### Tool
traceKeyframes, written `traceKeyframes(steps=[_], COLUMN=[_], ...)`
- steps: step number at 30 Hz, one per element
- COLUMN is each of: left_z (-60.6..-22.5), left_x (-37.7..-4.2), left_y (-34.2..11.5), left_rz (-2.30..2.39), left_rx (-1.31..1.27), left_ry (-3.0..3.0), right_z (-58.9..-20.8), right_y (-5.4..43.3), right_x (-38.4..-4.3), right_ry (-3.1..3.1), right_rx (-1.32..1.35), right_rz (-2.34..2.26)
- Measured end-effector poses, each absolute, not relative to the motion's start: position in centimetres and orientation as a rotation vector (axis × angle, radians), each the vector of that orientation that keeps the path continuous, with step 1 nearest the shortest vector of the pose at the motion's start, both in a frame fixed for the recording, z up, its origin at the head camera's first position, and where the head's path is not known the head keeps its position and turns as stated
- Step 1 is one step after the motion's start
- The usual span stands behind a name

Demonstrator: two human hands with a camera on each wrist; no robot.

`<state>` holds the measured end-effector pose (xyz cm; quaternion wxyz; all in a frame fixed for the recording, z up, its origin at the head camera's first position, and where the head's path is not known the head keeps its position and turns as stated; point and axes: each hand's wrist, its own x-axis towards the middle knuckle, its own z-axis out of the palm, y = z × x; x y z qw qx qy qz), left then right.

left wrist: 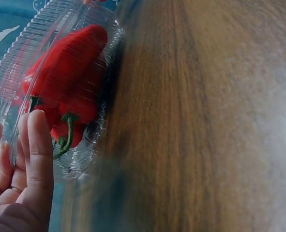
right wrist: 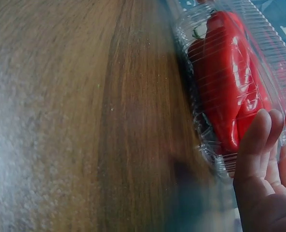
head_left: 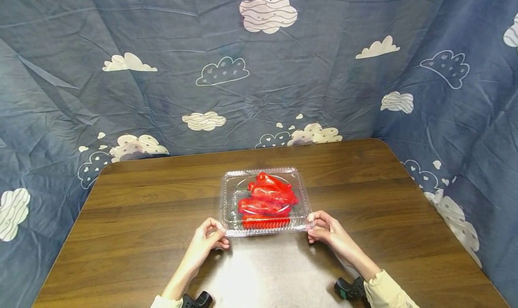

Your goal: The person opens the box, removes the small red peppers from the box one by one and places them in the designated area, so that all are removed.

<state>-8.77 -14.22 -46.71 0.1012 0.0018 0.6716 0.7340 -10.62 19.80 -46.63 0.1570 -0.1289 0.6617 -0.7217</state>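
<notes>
Fingers of the left hand [head_left: 205, 238] pinch the clear box [head_left: 265, 231] at its near left corner; fingers of the right hand [head_left: 330, 234] pinch the near right corner. Box located mid-tabletop [head_left: 158, 204], lid over red peppers [head_left: 269, 196]; whether latched, cannot be told. Cloud-printed cloth [head_left: 170, 96] hangs behind.

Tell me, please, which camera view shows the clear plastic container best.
The head view: it frames the entire clear plastic container. Both wrist views show only part, closer but cropped, with the left hand or right hand respectively in front.
</notes>
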Motion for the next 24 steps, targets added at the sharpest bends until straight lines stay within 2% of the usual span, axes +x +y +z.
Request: traceKeyframes(steps=[24], left_z=[-46.69], left_x=[-8.88], left_y=[-14.05], left_rz=[2.162], left_rx=[-0.007], left_ry=[1.945], right_z=[-47.56], right_y=[19.83], right_x=[-10.37], right_ry=[1.8], right_rx=[-0.441], right_rz=[-2.107])
